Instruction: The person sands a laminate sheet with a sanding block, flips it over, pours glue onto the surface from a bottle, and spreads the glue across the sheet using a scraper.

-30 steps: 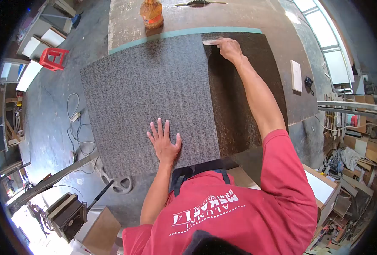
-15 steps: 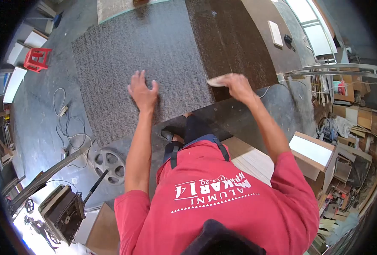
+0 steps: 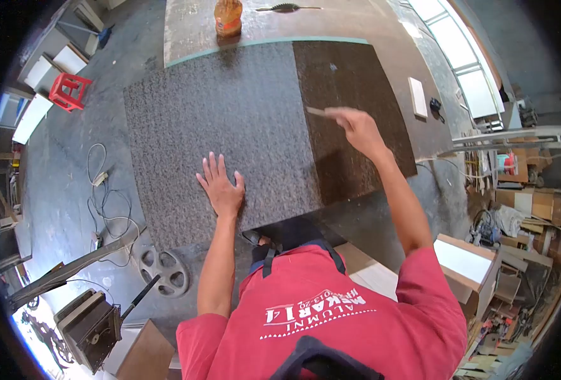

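A large speckled grey sheet (image 3: 217, 120) lies on the table, its right edge beside a dark brown glossy area (image 3: 356, 95). My left hand (image 3: 222, 190) rests flat on the grey sheet near its front edge, fingers spread. In my right hand (image 3: 359, 130) is a thin pale scraper (image 3: 316, 111), gripped in closed fingers. Its tip is at the border between the grey sheet and the brown area. A teal strip (image 3: 268, 42) runs along the far edge.
An orange-brown bottle (image 3: 228, 19) and a saw blade (image 3: 287, 8) are on the table's far part. At right lie a pale block (image 3: 418, 97) and a black object (image 3: 437, 106). A red stool (image 3: 69, 91) and cables (image 3: 106, 202) are on the floor at left.
My right hand with the scraper came from the far edge to the near edge, then moved back to mid-border. My left hand seems lifted half a second ago and now lies flat. The view shifted too.
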Demonstrator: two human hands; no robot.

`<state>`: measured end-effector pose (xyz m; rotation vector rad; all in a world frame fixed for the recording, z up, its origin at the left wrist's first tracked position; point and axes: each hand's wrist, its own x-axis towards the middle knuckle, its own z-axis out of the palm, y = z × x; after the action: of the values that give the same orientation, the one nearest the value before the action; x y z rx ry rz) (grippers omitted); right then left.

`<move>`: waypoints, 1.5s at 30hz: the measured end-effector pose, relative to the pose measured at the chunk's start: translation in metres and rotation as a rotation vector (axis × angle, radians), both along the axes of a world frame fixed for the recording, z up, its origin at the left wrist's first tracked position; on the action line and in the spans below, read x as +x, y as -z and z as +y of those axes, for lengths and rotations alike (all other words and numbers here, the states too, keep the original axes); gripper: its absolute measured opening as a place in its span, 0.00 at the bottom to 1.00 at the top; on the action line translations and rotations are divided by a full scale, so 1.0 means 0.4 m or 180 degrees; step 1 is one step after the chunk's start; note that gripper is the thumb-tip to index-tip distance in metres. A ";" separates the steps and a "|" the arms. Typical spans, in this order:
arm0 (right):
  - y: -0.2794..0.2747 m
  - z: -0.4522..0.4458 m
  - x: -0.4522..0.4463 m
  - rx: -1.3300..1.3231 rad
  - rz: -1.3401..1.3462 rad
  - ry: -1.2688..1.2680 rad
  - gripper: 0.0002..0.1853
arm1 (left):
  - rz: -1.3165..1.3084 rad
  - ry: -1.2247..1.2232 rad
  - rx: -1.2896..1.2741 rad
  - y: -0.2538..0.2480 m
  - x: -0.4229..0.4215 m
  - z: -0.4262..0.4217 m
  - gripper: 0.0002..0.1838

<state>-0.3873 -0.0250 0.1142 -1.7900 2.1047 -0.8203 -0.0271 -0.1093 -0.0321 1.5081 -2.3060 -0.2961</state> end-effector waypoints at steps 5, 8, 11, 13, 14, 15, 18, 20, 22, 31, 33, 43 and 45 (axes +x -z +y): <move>0.164 -0.413 -0.140 -0.0736 0.1201 0.0023 0.21 | -0.0126 -0.0008 0.0060 -0.006 -0.009 -0.007 0.35; 0.286 -0.574 -0.193 -0.1021 0.1608 -0.0003 0.18 | -0.0166 -0.0027 0.0171 -0.014 -0.016 -0.012 0.35; 0.339 -0.633 -0.199 -0.0881 0.1831 0.0089 0.17 | -0.0154 -0.0058 0.0249 -0.017 -0.021 -0.014 0.36; 0.358 -0.645 -0.194 -0.0848 0.1818 0.0106 0.18 | -0.0129 -0.0068 0.0339 -0.021 -0.023 -0.014 0.37; 0.365 -0.647 -0.192 -0.0832 0.1838 0.0142 0.19 | -0.0140 -0.0088 0.0363 -0.022 -0.023 -0.015 0.37; 0.367 -0.647 -0.190 -0.0817 0.1829 0.0120 0.19 | -0.0118 -0.0086 0.0371 -0.022 -0.023 -0.016 0.37; 0.373 -0.648 -0.193 -0.0667 0.1788 0.0077 0.19 | -0.0115 -0.0079 0.0387 -0.020 -0.023 -0.018 0.38; 0.388 -0.649 -0.199 -0.0804 0.1775 0.0080 0.20 | -0.0132 -0.0077 0.0387 -0.019 -0.023 -0.019 0.38; 0.397 -0.650 -0.206 -0.0799 0.1686 0.0075 0.20 | -0.0092 -0.0070 0.0360 -0.020 -0.022 -0.017 0.38; 0.260 -0.621 -0.202 0.0496 0.1500 -0.0009 0.22 | -0.0093 -0.0074 0.0306 -0.021 -0.019 -0.014 0.37; 0.237 -0.532 -0.183 0.0785 0.1191 -0.0276 0.23 | -0.0067 -0.0055 0.0248 -0.018 -0.018 -0.018 0.36; 0.142 0.191 0.145 0.0809 0.0896 -0.0395 0.23 | 0.0016 0.0001 -0.0082 0.022 0.002 0.000 0.33; 0.135 0.314 0.211 0.1044 0.1018 -0.0308 0.23 | 0.0025 0.0016 -0.0094 0.024 0.006 0.004 0.32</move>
<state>-0.3029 0.1005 0.0603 -1.9160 2.1602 -0.1545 -0.0246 -0.1077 -0.0417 1.4844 -2.2984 -0.2679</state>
